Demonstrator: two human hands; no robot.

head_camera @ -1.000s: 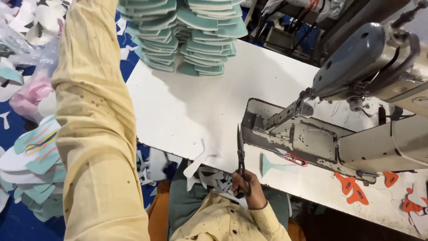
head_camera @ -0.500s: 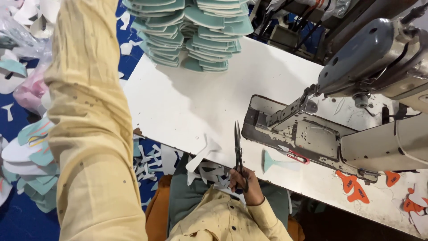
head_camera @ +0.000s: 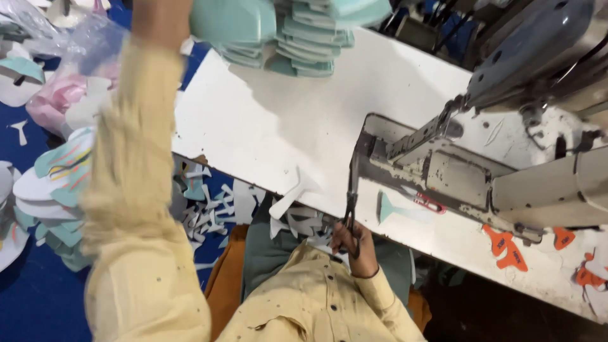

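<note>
teal stack (head_camera: 304, 31) under left hand (head_camera: 161, 19), grip unclear; right hand (head_camera: 351, 244) fingers clasp scissors (head_camera: 350, 202).

The scene is lit brightly and evenly from above. The white table (head_camera: 266, 126) is nearly washed out along its far edge, and only soft, pale shadows are cast on it beside the teal stack (head_camera: 304, 38) and under the sewing machine (head_camera: 481, 171). Heavy motion blur is seen on the left sleeve (head_camera: 133, 190) and the raised left hand (head_camera: 161, 19). The machine head is rendered soft at the upper right corner. The right hand (head_camera: 354, 244) and scissors (head_camera: 350, 202) are shown only slightly sharper.
</note>
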